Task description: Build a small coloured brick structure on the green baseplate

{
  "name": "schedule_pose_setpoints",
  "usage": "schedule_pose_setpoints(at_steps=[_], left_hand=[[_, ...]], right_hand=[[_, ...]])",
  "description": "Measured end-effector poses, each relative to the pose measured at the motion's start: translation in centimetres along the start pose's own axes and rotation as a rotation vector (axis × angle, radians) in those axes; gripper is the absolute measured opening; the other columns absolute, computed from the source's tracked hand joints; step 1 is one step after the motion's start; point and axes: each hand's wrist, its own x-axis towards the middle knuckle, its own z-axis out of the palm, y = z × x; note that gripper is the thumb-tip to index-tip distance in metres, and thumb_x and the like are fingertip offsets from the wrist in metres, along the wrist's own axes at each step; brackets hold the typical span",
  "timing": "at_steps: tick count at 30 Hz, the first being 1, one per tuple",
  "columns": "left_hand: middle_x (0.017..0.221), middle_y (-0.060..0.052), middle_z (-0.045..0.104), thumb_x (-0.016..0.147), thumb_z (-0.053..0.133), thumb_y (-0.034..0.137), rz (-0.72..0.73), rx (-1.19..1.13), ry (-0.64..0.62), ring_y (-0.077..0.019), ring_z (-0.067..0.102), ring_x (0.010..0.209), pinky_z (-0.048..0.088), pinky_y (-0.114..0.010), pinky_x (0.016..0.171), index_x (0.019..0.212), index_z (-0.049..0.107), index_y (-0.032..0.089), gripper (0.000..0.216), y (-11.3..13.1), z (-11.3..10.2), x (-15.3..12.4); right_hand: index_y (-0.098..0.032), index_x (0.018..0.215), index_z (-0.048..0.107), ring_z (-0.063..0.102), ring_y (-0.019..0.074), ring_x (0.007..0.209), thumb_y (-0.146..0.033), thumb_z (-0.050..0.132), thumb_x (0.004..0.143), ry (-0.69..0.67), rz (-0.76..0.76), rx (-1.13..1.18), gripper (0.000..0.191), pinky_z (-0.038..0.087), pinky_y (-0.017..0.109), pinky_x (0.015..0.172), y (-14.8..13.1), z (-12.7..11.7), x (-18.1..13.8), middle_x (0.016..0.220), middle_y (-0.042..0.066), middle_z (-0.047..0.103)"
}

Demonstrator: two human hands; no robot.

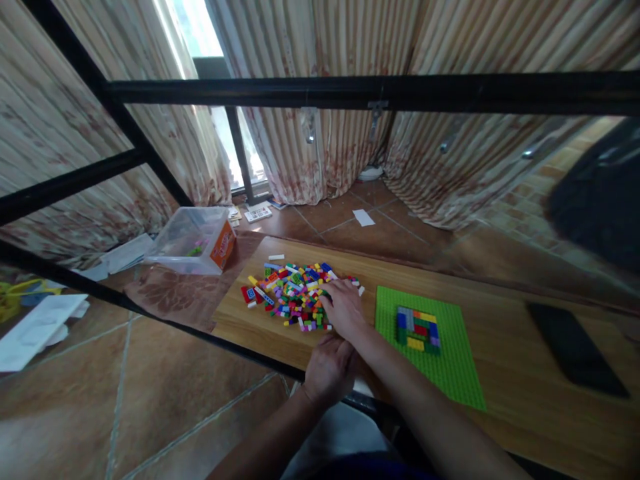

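Note:
A heap of loose toy building bricks (295, 290) in many colours lies on the wooden table. At its right side my right hand (345, 305) reaches over the bricks, thumb and forefinger apart, no brick plainly held. My left hand (330, 367) rests by the near table edge, below my right wrist, with its fingers curled in; whatever they may hold is hidden. To the right of the heap is a green baseplate (455, 373). A roughly square build of coloured bricks (419, 330) sits on it, with red bricks in the middle.
A clear plastic box (185, 260) with an orange label stands beyond the table's left end. A dark flat slab (575, 347) lies on the table (500, 300) at right. Black metal bars (350, 92) cross in front of the curtains (280, 40). Papers (43, 330) lie at left.

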Motion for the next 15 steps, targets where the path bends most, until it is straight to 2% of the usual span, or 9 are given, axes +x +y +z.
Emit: schedule_pose_setpoints(at_steps=[8, 15], left_hand=[[0.071, -0.004, 0.063, 0.091, 0.045, 0.013, 0.013, -0.006, -0.009, -0.0176, 0.060, 0.067, 0.049, -0.031, 0.070, 0.082, 0.055, 0.019, 0.015, 0.0, -0.1, 0.1], [0.071, -0.004, 0.063, 0.091, 0.046, 0.015, 0.030, 0.039, -0.015, -0.0180, 0.060, 0.067, 0.047, -0.031, 0.069, 0.079, 0.054, 0.019, 0.015, 0.1, 0.0, 0.1]], right_hand=[[-0.021, 0.108, 0.068, 0.060, 0.0223, 0.106, -0.027, 0.051, 0.092, 0.192, 0.038, 0.223, 0.024, 0.043, 0.039, 0.098, 0.1, -1.4, -2.5, 0.110, 0.008, 0.070], [-0.021, 0.111, 0.067, 0.060, 0.0218, 0.107, -0.022, 0.052, 0.089, 0.157, 0.060, 0.258, 0.026, 0.045, 0.040, 0.097, 1.2, -1.2, -4.1, 0.111, 0.007, 0.070]])
